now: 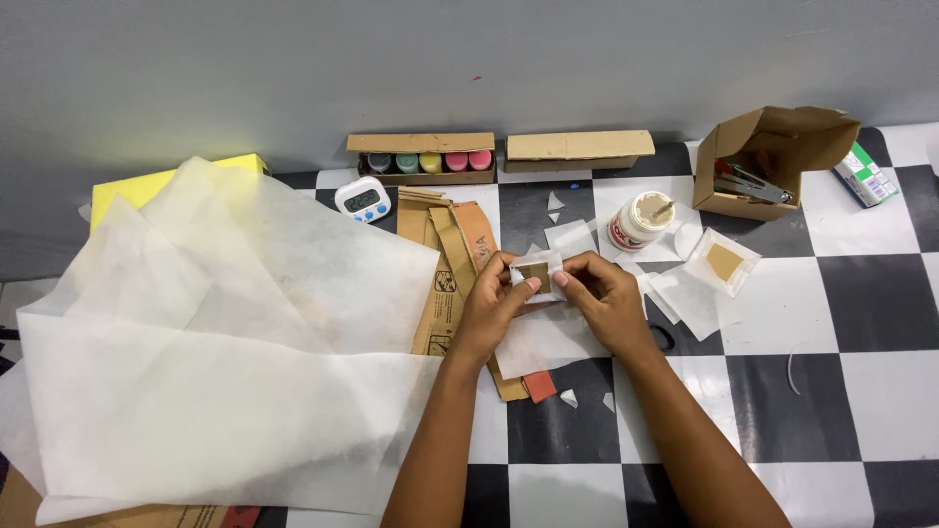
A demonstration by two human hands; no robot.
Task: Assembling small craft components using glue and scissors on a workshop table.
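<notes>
Two bare forearms rise from the bottom edge toward the middle of the frame, where the left hand (pixel 492 305) and the right hand (pixel 603 298) meet over a black-and-white checkered table (pixel 841 391). Between them they hold a small brown cardboard square wrapped in white tissue (pixel 537 273), lifted just above the tabletop at centre frame; the fingers of both hands are pinched narrowly on its edges, left thumb on its lower left, right fingertips on its right side.

Large sheets of white tissue paper (pixel 215 372) cover the left half of the frame, partly hiding a yellow box (pixel 132 191) at upper left. Brown cardboard strips (pixel 450 254) lie just left of the hands. Behind them sit a white digital timer (pixel 363 198), an open cardboard box of coloured paint pots (pixel 425 160) and a closed flat cardboard box (pixel 577 149). A white glue jar (pixel 641 220) stands upper right of the hands, near another tissue-wrapped cardboard square (pixel 724 262). An open carton holding a stapler (pixel 773 156) stands at upper right.
</notes>
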